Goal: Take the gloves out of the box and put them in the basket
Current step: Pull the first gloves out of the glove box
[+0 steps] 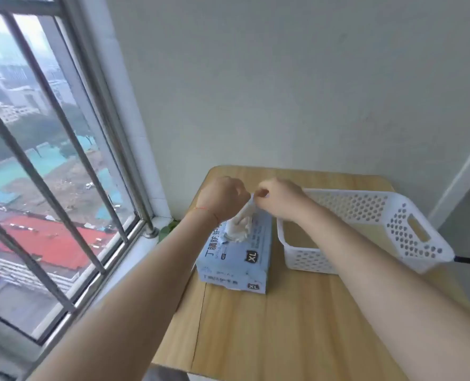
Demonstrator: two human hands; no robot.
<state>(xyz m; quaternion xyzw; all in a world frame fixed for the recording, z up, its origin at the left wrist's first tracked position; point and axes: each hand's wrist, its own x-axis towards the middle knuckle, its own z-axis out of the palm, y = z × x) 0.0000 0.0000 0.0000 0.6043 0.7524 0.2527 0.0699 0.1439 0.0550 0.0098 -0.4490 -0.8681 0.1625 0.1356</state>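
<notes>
- The left hand [222, 198] and right hand [279, 198] meet above the box, fingers curled, each pinching the top of a white glove [243, 218].
- The glove stretches down into the opening of the blue box [236, 259], where more gloves bunch.
- The box sits near the counter's [269, 325] left edge.
- The white perforated basket [365, 229] stands just beside the box, toward the counter's right edge.

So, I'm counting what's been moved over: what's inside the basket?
No gloves show inside the white basket; only its bare floor is visible. The right forearm covers part of its near left side, so that patch can't be checked.
</notes>
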